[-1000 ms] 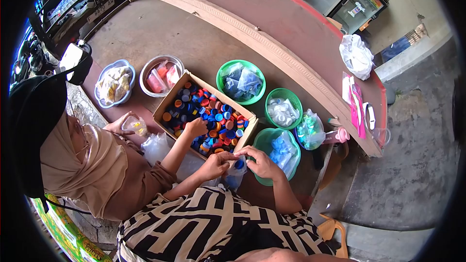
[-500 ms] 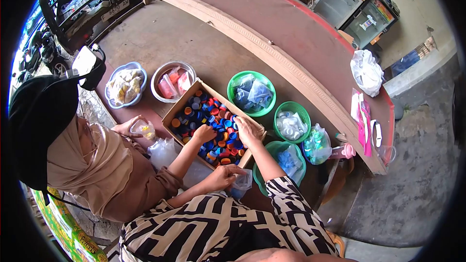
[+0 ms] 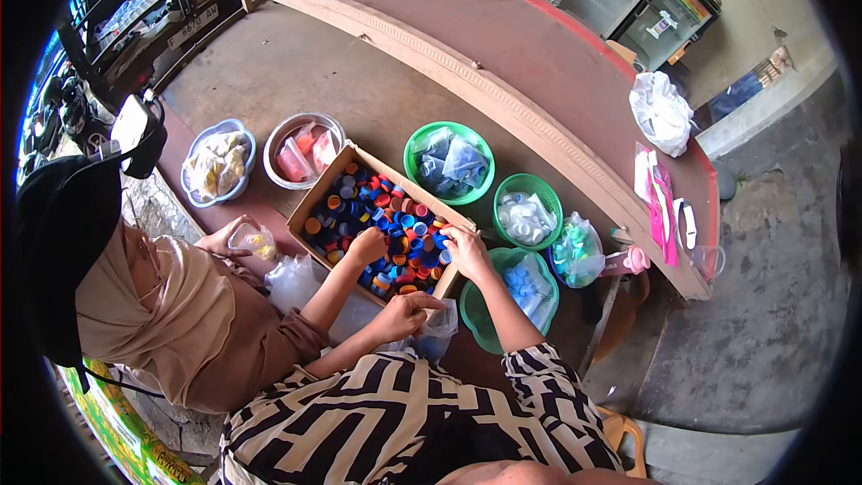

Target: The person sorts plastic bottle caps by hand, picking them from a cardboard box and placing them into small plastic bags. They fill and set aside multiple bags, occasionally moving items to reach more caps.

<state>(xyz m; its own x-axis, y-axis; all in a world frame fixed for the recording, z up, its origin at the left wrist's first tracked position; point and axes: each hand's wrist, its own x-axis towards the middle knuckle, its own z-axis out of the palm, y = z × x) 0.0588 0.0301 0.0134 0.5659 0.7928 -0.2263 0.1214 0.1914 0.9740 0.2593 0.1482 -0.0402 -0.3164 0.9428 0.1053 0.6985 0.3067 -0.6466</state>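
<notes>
Head view: blue, red and orange caps (image 3: 420, 228) fill a cardboard box (image 3: 404, 184).

Right arm (image 3: 510, 313) extended, right hand (image 3: 469, 254) angled down, fingers (image 3: 454, 235) bent, left hand (image 3: 401, 316) lower, index finger (image 3: 428, 302) outstretched

In front of you, the brown tabletop (image 3: 269, 63) carries 1 cardboard box (image 3: 411, 189). To your left sit 1 pale blue basket (image 3: 188, 184) and 1 metal bowl (image 3: 270, 164); rightward, 3 green baskets (image 3: 409, 171) and 1 dark blue container (image 3: 558, 278).

White bag (image 3: 663, 115) on brown ledge (image 3: 503, 31), glass-fronted cabinet (image 3: 666, 22)
</notes>
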